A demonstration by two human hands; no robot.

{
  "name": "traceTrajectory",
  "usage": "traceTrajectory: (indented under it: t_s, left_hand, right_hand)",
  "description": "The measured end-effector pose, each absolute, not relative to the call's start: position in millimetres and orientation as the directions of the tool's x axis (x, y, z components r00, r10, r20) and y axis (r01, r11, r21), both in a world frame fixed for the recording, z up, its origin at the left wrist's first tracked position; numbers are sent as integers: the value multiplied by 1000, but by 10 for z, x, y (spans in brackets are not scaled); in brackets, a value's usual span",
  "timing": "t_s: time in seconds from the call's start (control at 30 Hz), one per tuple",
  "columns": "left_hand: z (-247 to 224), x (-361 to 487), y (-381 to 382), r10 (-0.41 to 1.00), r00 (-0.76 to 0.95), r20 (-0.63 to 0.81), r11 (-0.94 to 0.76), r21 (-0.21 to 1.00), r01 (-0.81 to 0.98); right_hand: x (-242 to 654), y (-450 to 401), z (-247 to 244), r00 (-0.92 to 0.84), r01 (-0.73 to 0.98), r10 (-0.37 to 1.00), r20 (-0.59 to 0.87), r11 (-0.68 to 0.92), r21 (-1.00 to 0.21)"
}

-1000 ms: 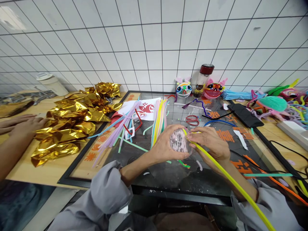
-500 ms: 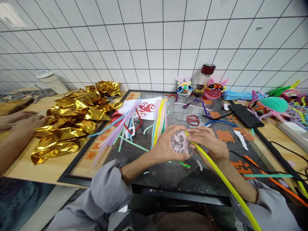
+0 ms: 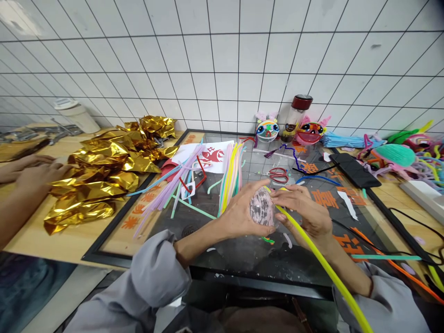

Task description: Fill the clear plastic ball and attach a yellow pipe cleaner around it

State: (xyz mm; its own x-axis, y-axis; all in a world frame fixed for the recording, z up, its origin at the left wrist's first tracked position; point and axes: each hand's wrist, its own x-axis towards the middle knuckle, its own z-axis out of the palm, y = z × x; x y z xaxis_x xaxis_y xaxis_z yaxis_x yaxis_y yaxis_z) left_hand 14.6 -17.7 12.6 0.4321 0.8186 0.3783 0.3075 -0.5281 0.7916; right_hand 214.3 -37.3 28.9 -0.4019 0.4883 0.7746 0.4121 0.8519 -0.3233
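Note:
My left hand (image 3: 243,208) is wrapped around a clear plastic ball (image 3: 262,209) with patchy pale pink strips showing through it. At the ball's right side, my right hand (image 3: 307,210) pinches a long yellow pipe cleaner (image 3: 319,255) against the edge. The yellow strand's upper end touches the top of the ball, and its tail runs down past my right forearm out of view. Part of the ball is covered by my fingers. Red-handled scissors (image 3: 278,175) lie just beyond my hands.
Bundles of colored pipe cleaners (image 3: 231,178) and white paper (image 3: 217,157) lie left of center. Crumpled gold foil (image 3: 111,171) is near another person's hands (image 3: 34,175). At the back stand a glass bottle (image 3: 294,119) and a finished decorated ball (image 3: 267,131); a phone (image 3: 354,169) lies to the right.
Both hands and the ball have shifted very slightly right in view. My right fingers have moved a little along the yellow pipe cleaner at the ball's edge.

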Motion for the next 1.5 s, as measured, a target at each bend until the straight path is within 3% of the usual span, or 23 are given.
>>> traceTrajectory:
  t_s: [0.13, 0.43, 0.67, 0.87, 1.2, 1.5]
  left_hand:
    - [172, 153, -198, 864, 419, 279, -435, 832, 344]
    - [155, 159, -177, 821, 428, 379, -521, 802, 290]
    - [147, 147, -176, 832, 427, 355, -500, 814, 297]
    - [97, 139, -140, 767, 442, 465, -596, 771, 225]
    - [92, 145, -136, 761, 442, 475, -607, 761, 228]
    - [107, 147, -141, 763, 440, 473, -604, 764, 226]
  right_hand:
    - [2145, -366, 284, -394, 410, 489, 778, 851, -327]
    - [2143, -363, 267, -388, 399, 478, 788, 858, -324]
    - [2150, -367, 263, -396, 417, 491, 776, 849, -324]
    - [2157, -374, 251, -388, 428, 491, 780, 846, -319]
    - [2140, -363, 271, -370, 409, 485, 792, 851, -329]
    - [2148, -320, 319, -412, 412, 414, 812, 879, -240]
